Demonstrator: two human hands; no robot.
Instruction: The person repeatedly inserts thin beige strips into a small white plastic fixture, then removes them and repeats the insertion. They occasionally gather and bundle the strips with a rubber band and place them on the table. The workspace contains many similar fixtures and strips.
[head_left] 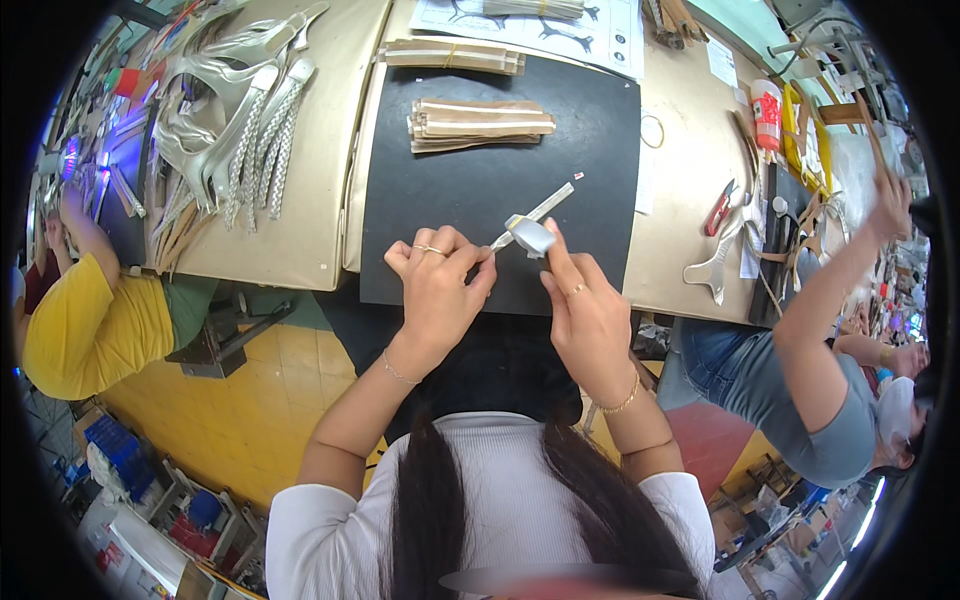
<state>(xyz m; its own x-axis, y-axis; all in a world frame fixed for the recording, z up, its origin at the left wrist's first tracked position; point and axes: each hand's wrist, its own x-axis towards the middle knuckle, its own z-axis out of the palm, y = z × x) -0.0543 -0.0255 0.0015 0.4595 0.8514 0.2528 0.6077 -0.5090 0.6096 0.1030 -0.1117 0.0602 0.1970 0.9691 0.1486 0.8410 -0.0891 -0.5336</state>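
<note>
**Black mat (420,200), pale strip (559,202) slanting over it**

The worktop (680,180) carries the mat; a brown bundle (480,126) sits far, apparently kept clear of handling. The left hand (440,280), wrist bent inward, has fingers pinching the strip's near end, likely steadying it. The right hand's (588,310) fingers touch a grey-white piece (533,239); whether they pinch it, I cannot tell.

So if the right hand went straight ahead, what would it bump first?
Past the grey piece at its fingertips, the right hand would probably meet the narrow pale strip, though depth is unclear.
</note>
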